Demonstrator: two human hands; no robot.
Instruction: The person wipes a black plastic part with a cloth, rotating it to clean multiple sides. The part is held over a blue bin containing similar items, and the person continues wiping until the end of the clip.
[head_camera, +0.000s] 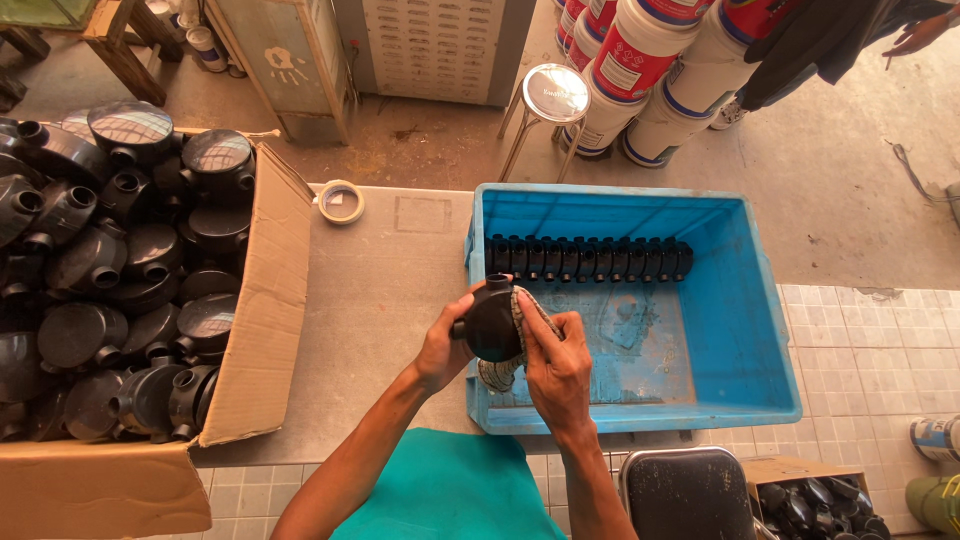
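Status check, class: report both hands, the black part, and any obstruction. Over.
Left hand grips black round fitting. Right hand presses cloth on it. Above blue crate edge; nothing blocking.

The round fitting (492, 322) is glossy black, the cloth (520, 335) grey with a woven check. The crate (745, 330) is bright blue, the box (262, 300) brown cardboard, the surface (385, 290) dull grey, the apron (450, 490) teal.
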